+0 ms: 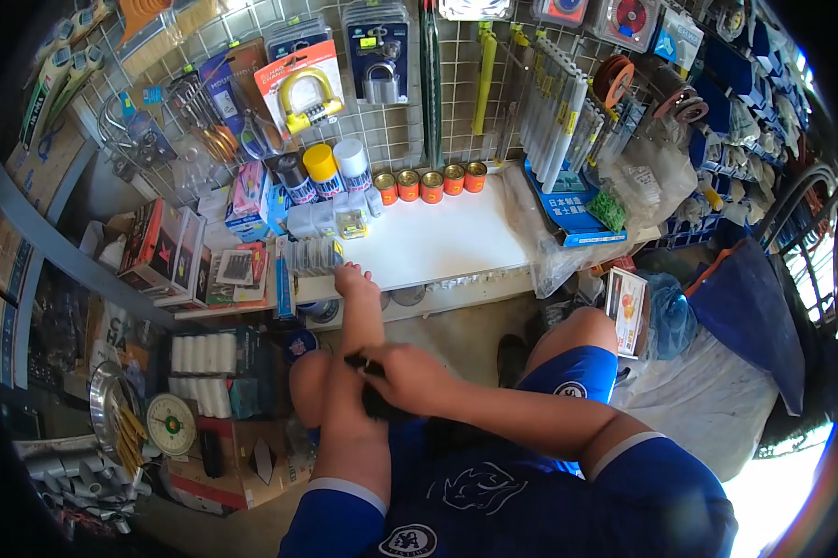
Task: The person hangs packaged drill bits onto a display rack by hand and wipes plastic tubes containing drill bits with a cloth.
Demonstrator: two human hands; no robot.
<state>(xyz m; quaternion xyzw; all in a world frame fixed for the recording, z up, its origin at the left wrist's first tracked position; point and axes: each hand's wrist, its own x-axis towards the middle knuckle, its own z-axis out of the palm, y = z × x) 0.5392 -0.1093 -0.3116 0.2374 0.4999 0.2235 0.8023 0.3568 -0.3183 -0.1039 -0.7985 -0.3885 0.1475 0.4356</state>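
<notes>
Clear packs (313,257) stand lined up beside the left hand (355,280).

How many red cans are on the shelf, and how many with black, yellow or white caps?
Red cans: 5
Black-capped can: 1
Yellow-capped can: 1
White-capped can: 1
Total: 8

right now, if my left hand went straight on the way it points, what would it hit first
Probably the right end of the row of clear plastic packs, close by your left hand; if that slips past, the yellow-labelled pack farther back. Depth is unclear.
</notes>
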